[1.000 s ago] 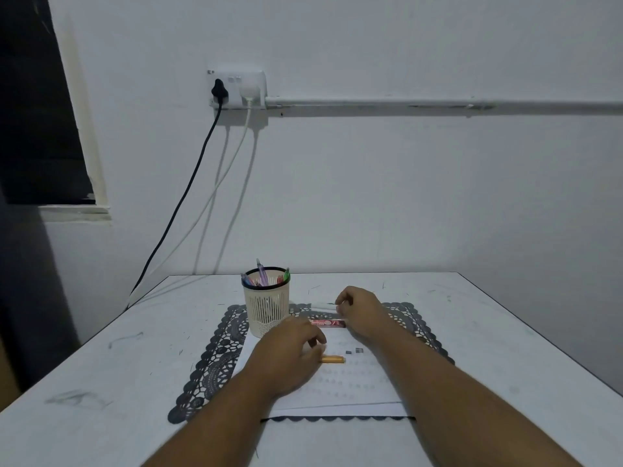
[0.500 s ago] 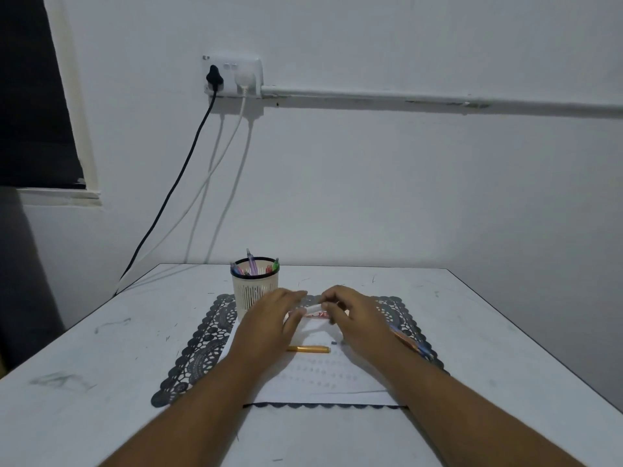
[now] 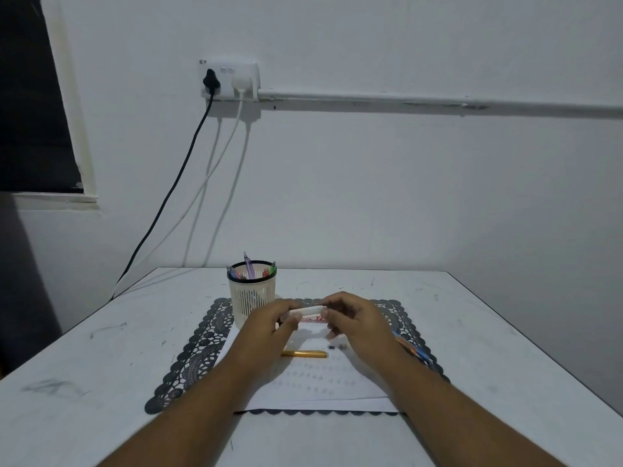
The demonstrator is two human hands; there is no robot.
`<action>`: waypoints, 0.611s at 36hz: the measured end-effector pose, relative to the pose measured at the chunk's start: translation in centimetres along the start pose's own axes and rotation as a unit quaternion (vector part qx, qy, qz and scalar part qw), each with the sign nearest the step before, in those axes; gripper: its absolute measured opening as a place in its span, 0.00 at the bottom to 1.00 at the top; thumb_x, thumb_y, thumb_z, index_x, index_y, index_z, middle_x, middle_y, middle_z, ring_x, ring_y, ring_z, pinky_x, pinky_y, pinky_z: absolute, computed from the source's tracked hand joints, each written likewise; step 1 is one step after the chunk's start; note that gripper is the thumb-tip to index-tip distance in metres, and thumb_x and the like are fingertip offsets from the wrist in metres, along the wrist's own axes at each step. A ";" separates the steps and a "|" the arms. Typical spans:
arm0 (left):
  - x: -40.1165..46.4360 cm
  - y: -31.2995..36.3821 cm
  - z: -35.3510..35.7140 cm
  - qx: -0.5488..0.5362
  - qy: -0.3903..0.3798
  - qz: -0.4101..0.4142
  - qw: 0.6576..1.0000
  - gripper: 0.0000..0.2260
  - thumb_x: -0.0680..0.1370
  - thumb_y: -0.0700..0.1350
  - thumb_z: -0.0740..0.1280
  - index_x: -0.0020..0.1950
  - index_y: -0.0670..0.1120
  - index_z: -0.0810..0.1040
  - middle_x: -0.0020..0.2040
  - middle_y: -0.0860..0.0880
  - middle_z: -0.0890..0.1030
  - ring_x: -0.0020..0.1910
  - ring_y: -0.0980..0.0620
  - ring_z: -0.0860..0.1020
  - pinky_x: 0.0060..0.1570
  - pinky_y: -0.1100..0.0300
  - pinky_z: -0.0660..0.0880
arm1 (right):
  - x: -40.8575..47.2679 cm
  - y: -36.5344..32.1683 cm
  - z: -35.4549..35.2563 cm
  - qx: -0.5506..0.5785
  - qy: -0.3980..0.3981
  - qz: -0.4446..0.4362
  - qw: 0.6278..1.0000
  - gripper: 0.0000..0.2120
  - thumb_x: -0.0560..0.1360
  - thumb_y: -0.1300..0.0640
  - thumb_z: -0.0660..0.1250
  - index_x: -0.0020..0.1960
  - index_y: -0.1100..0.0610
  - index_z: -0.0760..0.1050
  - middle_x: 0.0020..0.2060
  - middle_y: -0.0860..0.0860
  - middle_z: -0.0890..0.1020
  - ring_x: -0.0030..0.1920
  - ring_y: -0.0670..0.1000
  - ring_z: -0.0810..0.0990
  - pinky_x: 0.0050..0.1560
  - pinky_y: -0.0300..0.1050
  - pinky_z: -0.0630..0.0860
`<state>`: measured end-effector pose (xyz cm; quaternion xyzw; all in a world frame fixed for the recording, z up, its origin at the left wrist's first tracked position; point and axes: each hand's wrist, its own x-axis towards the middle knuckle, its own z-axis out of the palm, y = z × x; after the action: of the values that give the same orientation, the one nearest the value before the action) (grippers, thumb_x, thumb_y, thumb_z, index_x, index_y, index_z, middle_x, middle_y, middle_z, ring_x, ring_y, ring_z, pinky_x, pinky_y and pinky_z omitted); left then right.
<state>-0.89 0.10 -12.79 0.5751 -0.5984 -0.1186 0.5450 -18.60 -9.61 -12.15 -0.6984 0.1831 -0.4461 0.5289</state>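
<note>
The white tube [image 3: 308, 311] looks smooth plastic, cup [image 3: 252, 299] slotted plastic, sheet [image 3: 320, 385] matt paper, table [image 3: 101, 365] scuffed matt.

Slim white packet [image 3: 308, 311] with a red label, held crosswise.
It is oblong and runs left to right, nearly level, with red print along its near edge. The left hand [image 3: 269, 326] pinches its left end and the right hand [image 3: 357, 323] its right end.
</note>
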 end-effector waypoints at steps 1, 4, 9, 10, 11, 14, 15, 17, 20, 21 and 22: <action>0.0 0.0 -0.1 0.024 -0.007 0.013 1.000 0.11 0.82 0.42 0.68 0.59 0.56 0.84 0.51 0.56 0.84 0.53 0.55 0.80 0.53 0.49 0.77 | -0.1 0.0 0.1 0.000 0.002 0.001 1.000 0.07 0.79 0.66 0.71 0.51 0.56 0.86 0.44 0.65 0.81 0.40 0.56 0.79 0.43 0.55 0.80; 0.0 0.3 -0.1 0.055 -0.024 0.038 0.997 0.12 0.82 0.44 0.69 0.62 0.58 0.83 0.55 0.60 0.84 0.57 0.57 0.80 0.56 0.56 0.76 | -0.3 -0.3 0.2 -0.010 -0.001 -0.003 1.000 0.08 0.79 0.65 0.70 0.51 0.55 0.86 0.44 0.65 0.81 0.40 0.56 0.78 0.42 0.56 0.79; -0.3 1.0 0.1 0.033 -0.018 0.020 0.999 0.18 0.83 0.45 0.66 0.37 0.63 0.81 0.33 0.59 0.78 0.36 0.62 0.74 0.36 0.64 0.65 | -0.7 -1.6 0.0 -0.098 -0.015 -0.035 0.994 0.07 0.79 0.64 0.70 0.51 0.54 0.86 0.41 0.52 0.84 0.40 0.49 0.80 0.39 0.55 0.83; -0.3 0.9 0.1 0.034 -0.019 0.023 0.999 0.18 0.84 0.46 0.65 0.37 0.64 0.81 0.33 0.59 0.78 0.35 0.62 0.74 0.36 0.64 0.65 | -0.7 -1.7 0.0 -0.104 -0.018 -0.038 0.994 0.08 0.79 0.64 0.70 0.51 0.55 0.86 0.41 0.50 0.84 0.41 0.48 0.80 0.39 0.54 0.83; -0.3 1.1 0.0 0.026 -0.026 0.027 0.999 0.16 0.85 0.47 0.64 0.41 0.64 0.83 0.35 0.59 0.80 0.38 0.61 0.76 0.37 0.64 0.67 | -0.7 -1.8 0.0 -0.104 -0.019 -0.037 0.994 0.08 0.80 0.65 0.70 0.51 0.54 0.86 0.41 0.50 0.84 0.41 0.48 0.80 0.38 0.54 0.83; -0.3 1.0 0.0 0.005 -0.036 0.035 0.999 0.12 0.85 0.53 0.61 0.57 0.56 0.85 0.50 0.52 0.84 0.53 0.52 0.81 0.52 0.57 0.75 | -0.7 -1.6 0.3 -0.060 -0.016 -0.015 0.998 0.11 0.80 0.64 0.70 0.50 0.50 0.87 0.42 0.54 0.85 0.43 0.50 0.81 0.39 0.52 0.82; -0.3 1.1 0.0 -0.004 -0.030 0.037 0.999 0.13 0.85 0.53 0.61 0.59 0.54 0.85 0.52 0.51 0.84 0.55 0.50 0.81 0.55 0.55 0.75 | -0.7 -1.5 0.4 -0.029 -0.010 -0.001 1.000 0.10 0.80 0.64 0.71 0.50 0.50 0.87 0.43 0.56 0.85 0.44 0.51 0.81 0.41 0.53 0.81; -0.3 1.1 -0.1 -0.004 -0.019 0.050 0.999 0.12 0.84 0.52 0.62 0.59 0.55 0.85 0.52 0.52 0.83 0.55 0.50 0.80 0.55 0.53 0.75 | -0.7 -1.5 0.6 0.034 0.004 0.029 0.999 0.07 0.79 0.63 0.72 0.52 0.54 0.87 0.45 0.57 0.86 0.44 0.52 0.81 0.42 0.52 0.80; 0.0 0.7 -0.2 0.020 -0.020 0.062 0.998 0.11 0.83 0.49 0.64 0.61 0.57 0.84 0.51 0.53 0.81 0.54 0.52 0.79 0.54 0.56 0.74 | -0.5 -1.6 0.7 0.097 0.018 0.072 0.992 0.06 0.77 0.63 0.74 0.54 0.58 0.87 0.48 0.59 0.86 0.45 0.53 0.82 0.42 0.48 0.81; 0.1 0.5 -0.2 0.026 -0.020 0.064 0.997 0.11 0.83 0.48 0.64 0.60 0.57 0.84 0.50 0.53 0.80 0.54 0.53 0.79 0.53 0.58 0.73 | -0.4 -1.7 0.7 0.113 0.024 0.087 0.990 0.06 0.77 0.63 0.74 0.53 0.58 0.87 0.48 0.60 0.86 0.45 0.53 0.82 0.41 0.47 0.81; 0.1 0.5 -0.2 0.032 -0.017 0.068 0.997 0.10 0.83 0.46 0.64 0.60 0.56 0.84 0.50 0.54 0.79 0.54 0.54 0.79 0.52 0.60 0.73 | -0.4 -1.8 0.7 0.125 0.029 0.101 0.986 0.06 0.77 0.63 0.74 0.53 0.59 0.87 0.48 0.61 0.86 0.44 0.53 0.82 0.39 0.46 0.80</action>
<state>-0.95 0.26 -12.29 0.5481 -0.6488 -0.0717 0.5230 -18.67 -8.26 -10.78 -0.5909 0.2110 -0.4301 0.6491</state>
